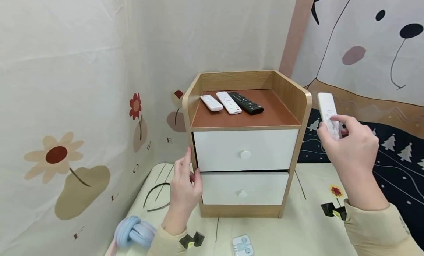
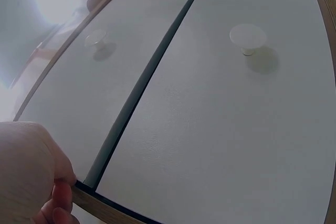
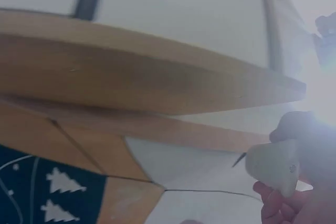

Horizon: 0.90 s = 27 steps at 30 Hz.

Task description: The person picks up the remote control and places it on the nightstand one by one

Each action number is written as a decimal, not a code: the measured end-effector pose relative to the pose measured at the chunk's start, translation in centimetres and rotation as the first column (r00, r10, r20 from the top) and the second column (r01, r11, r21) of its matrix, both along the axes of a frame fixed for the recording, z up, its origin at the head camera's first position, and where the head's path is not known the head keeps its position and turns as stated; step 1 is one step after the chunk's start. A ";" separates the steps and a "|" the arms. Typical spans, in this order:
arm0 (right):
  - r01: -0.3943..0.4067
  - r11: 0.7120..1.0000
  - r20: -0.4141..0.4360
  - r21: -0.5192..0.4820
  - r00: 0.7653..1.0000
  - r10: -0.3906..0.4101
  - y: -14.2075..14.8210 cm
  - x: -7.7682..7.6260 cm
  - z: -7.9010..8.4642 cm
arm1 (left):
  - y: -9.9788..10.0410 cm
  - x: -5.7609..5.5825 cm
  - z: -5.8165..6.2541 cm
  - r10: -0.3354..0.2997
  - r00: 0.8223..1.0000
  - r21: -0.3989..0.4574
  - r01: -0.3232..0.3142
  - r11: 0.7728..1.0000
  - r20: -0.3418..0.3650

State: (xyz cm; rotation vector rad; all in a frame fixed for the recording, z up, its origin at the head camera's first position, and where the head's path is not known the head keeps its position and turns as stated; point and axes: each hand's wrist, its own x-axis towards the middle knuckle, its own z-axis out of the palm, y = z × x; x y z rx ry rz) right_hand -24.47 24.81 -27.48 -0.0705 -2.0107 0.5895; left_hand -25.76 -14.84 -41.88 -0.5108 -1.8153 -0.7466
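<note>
In the head view my right hand (image 1: 356, 147) holds a white remote control (image 1: 327, 110) up at the right of a small wooden cabinet (image 1: 240, 211). Thumb and fingers grip its lower part; its end (image 3: 268, 166) shows in the right wrist view. With fingers extended upward, my left hand (image 1: 183, 186) touches the cabinet's left front edge. The white upper drawer (image 1: 216, 149) and lower drawer (image 1: 218, 189) have round white knobs. Two white remotes, a short one (image 1: 211, 103) and a longer one (image 1: 228, 102), lie on the brown top beside a black remote (image 1: 246, 103).
Raised wooden walls (image 1: 236, 80) border the cabinet top at the back and sides. In front lies a small clear case (image 1: 243, 245) with pale blue contents. A blue knotted cushion (image 1: 134, 231) sits at the lower left. Printed fabric (image 1: 82, 83) hangs close at the left and behind.
</note>
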 end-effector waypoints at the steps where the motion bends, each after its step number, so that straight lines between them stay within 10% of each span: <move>1: -0.010 1.000 -0.035 -0.010 0.999 0.010 -0.2 -0.1 0.3 | 0.0 0.0 0.0 0.003 1.000 -0.001 -0.003 1.000 -0.001; 12: -0.118 0.993 -0.276 -0.025 0.955 0.107 -3.2 0.2 3.4 | 0.1 0.0 0.1 -0.003 1.000 0.006 0.003 1.000 -0.012; 27: -0.212 0.960 -0.294 0.185 0.920 0.260 -7.9 0.3 3.6 | 0.0 0.0 0.0 0.000 1.000 0.005 0.000 1.000 0.009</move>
